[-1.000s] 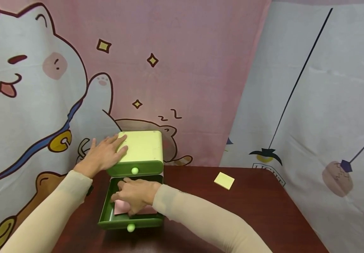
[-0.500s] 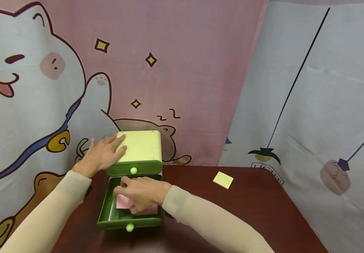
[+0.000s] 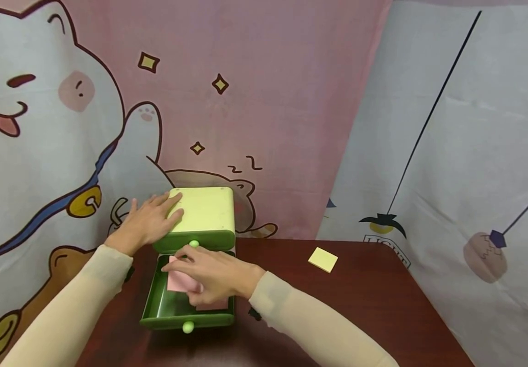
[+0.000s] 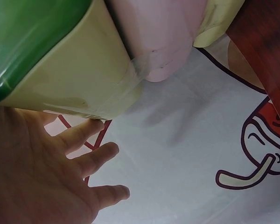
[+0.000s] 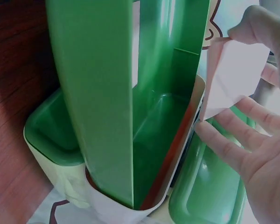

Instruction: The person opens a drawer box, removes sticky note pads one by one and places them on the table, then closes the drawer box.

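Note:
A small pink sticky note pad (image 3: 180, 278) is pinched between the thumb and fingers of my right hand (image 3: 220, 275), above the pulled-out green drawer (image 3: 167, 306). In the right wrist view the pad (image 5: 238, 74) stands on edge, its sheets slightly fanned. Another pink piece (image 3: 213, 305) lies inside the drawer, partly covered by the hand. My left hand (image 3: 146, 224) rests with straight, spread fingers on the left of the pale yellow top of the drawer box (image 3: 206, 209). In the left wrist view, its fingers reach along the box's yellow shell (image 4: 79, 70).
The box's upper green drawer front (image 3: 176, 241) is closed, with a light green round knob. A yellow sticky note pad (image 3: 323, 259) lies on the dark red-brown table (image 3: 346, 316) to the right. Behind hangs a printed cartoon cloth (image 3: 282, 102).
My right hand has gripped the pink pad and raised it from the drawer, shifting slightly right. The second pink piece stays in the drawer. My left hand keeps its place on the box.

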### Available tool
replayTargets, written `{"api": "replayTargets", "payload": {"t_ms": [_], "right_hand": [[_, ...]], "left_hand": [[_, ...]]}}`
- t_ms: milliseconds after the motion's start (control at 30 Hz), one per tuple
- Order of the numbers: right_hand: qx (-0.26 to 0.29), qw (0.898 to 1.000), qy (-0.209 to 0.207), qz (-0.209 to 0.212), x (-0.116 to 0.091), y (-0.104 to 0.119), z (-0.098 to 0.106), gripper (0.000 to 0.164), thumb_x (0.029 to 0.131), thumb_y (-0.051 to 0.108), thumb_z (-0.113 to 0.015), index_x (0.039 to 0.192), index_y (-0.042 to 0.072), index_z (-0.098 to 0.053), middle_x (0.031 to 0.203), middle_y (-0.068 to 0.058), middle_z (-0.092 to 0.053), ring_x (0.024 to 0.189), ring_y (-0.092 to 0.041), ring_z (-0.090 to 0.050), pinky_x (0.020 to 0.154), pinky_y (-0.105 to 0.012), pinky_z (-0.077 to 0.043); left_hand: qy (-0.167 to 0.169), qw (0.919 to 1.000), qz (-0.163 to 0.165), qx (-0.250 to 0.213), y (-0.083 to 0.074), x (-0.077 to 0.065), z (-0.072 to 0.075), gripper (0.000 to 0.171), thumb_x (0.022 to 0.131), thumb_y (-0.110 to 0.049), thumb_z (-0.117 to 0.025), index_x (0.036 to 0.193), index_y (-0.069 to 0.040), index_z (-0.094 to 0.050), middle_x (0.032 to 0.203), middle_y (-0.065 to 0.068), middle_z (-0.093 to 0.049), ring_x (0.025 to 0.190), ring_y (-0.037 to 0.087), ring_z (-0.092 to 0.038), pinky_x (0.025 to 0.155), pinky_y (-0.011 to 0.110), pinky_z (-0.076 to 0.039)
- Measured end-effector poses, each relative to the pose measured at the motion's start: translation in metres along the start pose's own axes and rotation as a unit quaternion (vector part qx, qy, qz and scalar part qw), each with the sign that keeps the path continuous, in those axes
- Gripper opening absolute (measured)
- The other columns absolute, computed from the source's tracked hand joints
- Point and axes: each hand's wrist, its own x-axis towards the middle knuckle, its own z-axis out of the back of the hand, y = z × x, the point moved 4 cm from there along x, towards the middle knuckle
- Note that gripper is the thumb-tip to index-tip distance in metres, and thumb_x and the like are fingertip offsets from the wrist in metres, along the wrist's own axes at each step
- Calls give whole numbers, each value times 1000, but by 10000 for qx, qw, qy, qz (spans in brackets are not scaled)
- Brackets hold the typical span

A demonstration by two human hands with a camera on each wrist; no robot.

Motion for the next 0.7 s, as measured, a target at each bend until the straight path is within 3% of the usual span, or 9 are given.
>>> {"api": "replayTargets", "payload": {"t_ms": [233,500,700], "right_hand": [[70,9995,-297,43,-14,0,6,80,91,36,-72,164,35,-40,157,1,-44,135,-11,-50,102,-21,-51],[-188,9970,-748,6,-35,-2,12,79,93,50,-75,163,33,-43,156,1,-46,129,-12,-53,91,-21,-56],[-315,9956,-885,-45,-54,-5,11,77,96,47,-69,166,33,-39,158,0,-48,130,-14,-57,86,-22,-58]], "left_hand": [[57,10000,-14,20,-1,1,2,76,110,-70,-23,173,-29,-22,179,18,-21,161,54,-20,120,86,4],[32,10000,-26,39,1,0,4,76,110,-70,-22,173,-29,-22,179,19,-21,161,54,-19,119,87,5],[80,9999,-4,71,1,0,1,76,110,-70,-22,173,-29,-22,179,18,-20,162,54,-19,119,87,5]]}}
